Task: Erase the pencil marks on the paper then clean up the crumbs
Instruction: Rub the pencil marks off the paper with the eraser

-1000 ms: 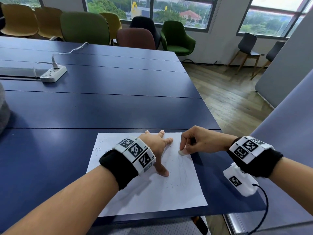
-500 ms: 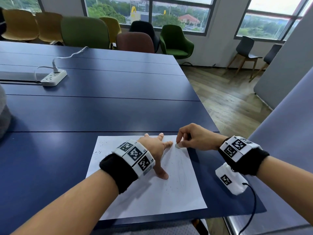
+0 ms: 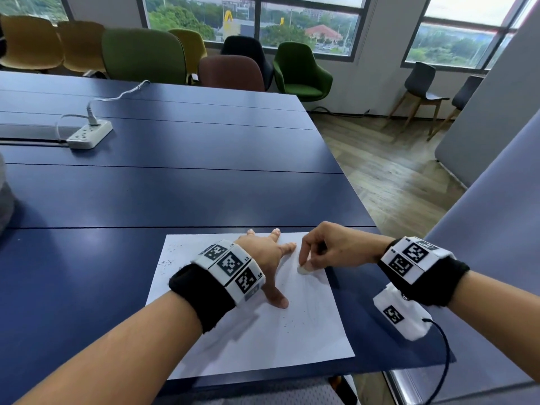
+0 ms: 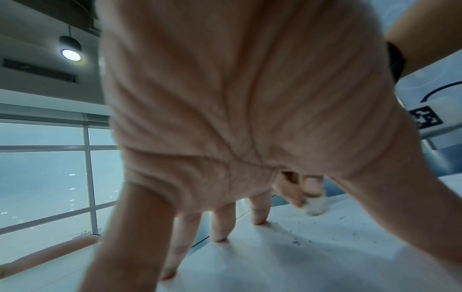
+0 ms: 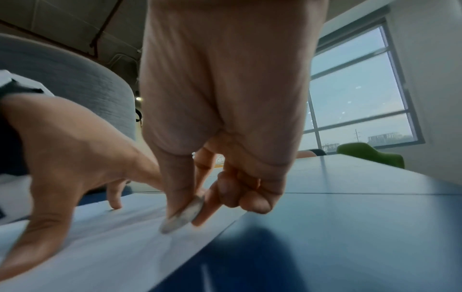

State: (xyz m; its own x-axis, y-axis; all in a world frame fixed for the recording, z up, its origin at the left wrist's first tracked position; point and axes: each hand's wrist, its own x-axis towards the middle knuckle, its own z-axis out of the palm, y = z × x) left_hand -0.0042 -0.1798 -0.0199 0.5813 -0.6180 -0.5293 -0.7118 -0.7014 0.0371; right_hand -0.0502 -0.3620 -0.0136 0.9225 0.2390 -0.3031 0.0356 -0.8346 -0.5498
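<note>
A white sheet of paper (image 3: 263,340) lies on the blue table (image 3: 175,194) near its front right corner. My left hand (image 3: 268,258) presses flat on the sheet with fingers spread, thumb pointing back toward me. My right hand (image 3: 324,252) pinches a small white eraser (image 3: 304,269) between thumb and fingers, its tip on the paper near the right edge. The eraser (image 5: 182,215) shows worn and grey in the right wrist view, and the eraser (image 4: 316,206) appears past my left fingers. Faint pencil lines and dark crumbs (image 3: 292,324) lie on the sheet.
More crumbs (image 3: 168,263) lie at the paper's left edge. A white power strip (image 3: 89,135) with its cable sits far left on the table. Chairs (image 3: 230,73) line the far edge. The table's right edge drops to a wooden floor (image 3: 394,176).
My right hand rubbed the eraser away toward the paper's far edge, then back toward me along the right side. My left hand stayed pressed on the sheet.
</note>
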